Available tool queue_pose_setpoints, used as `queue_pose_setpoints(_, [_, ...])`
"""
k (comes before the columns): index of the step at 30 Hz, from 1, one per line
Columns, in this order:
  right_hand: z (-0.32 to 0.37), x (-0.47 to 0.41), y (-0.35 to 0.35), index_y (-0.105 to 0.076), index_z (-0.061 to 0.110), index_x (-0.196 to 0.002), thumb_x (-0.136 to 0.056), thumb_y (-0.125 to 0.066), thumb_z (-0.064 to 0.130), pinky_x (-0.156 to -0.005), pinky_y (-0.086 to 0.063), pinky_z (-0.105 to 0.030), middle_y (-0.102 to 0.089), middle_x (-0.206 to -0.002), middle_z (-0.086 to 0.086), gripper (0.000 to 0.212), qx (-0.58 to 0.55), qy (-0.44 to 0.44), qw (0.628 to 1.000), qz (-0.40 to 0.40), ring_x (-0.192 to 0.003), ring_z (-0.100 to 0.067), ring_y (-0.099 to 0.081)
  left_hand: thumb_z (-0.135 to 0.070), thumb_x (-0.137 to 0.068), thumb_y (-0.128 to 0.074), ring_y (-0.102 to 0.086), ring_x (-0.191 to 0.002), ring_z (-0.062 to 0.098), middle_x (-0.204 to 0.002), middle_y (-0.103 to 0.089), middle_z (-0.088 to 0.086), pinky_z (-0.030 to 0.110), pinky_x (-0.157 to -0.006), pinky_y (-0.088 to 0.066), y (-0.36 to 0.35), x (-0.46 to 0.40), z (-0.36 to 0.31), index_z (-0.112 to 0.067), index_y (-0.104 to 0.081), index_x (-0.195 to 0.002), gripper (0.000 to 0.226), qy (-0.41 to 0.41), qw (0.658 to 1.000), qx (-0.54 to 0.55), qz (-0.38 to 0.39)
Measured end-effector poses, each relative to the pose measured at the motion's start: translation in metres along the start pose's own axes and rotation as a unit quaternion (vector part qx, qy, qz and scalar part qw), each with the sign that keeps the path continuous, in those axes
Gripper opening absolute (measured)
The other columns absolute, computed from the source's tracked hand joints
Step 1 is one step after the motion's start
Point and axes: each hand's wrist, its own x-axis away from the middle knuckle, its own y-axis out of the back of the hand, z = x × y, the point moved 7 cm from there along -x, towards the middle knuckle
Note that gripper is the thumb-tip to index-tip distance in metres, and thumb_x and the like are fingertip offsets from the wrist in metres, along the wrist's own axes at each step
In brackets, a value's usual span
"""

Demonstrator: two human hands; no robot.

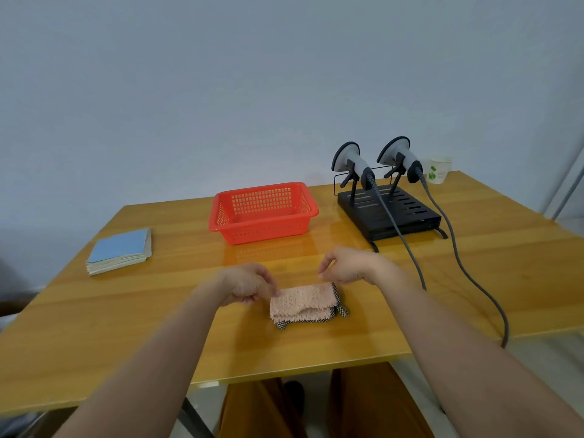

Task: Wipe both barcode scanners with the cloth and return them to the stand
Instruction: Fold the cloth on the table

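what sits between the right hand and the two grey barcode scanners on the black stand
Nothing visible blocks it. The right hand hovers over the folded pink cloth, and only bare wooden table lies between it and the black slotted stand holding both grey scanners. Their grey cables trail toward the table's near edge, right of the hand.

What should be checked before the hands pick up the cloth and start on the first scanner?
1. Cloth within reach, folded on the table between the hands: ok.
2. Left hand free: ok, fingers curled at the cloth's left edge, no firm grip seen.
3. Right hand free: ok, it hovers above the cloth's far right corner, holding nothing.
4. Both scanners seated on the stand: ok, left scanner and right scanner rest on their holders.
5. Cables free to follow a lifted scanner: cannot tell, they trail off the table's edge.
6. Scanners dirty or clean: cannot tell.
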Motion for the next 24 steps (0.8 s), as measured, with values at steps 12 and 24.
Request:
queue_pose_setpoints(12, [-0.013, -0.006, -0.022, -0.043, 0.007, -0.138, -0.074, -0.080, 0.033, -0.095, -0.046, -0.032, -0.048, -0.138, -0.007, 0.079, 0.092, -0.037, 0.994, 0.039, -0.121, -0.025, -0.049, -0.024, -0.074, -0.084, -0.053, -0.082, 0.019, -0.100, -0.059, 0.006, 0.023, -0.061, -0.045, -0.016, -0.007, 0.005, -0.007, -0.062, -0.114, 0.048, 0.022, 0.996, -0.088, 0.010])
queue_pose_setpoints(24, [0.007, -0.009, 0.019, -0.048, 0.014, -0.126, -0.085, -0.065, 0.005, -0.091, -0.053, -0.039, -0.056, -0.119, -0.009, 0.045, -0.214, 0.001, 0.977, 0.007, -0.106, -0.023, -0.059, -0.003, -0.089, -0.065, -0.066, -0.092, 0.023, -0.102, -0.068, 0.011, 0.035, -0.084, -0.056, 0.021, 0.010, -0.037, -0.003, -0.058, -0.101, 0.014, -0.061, 0.982, 0.174, -0.047])
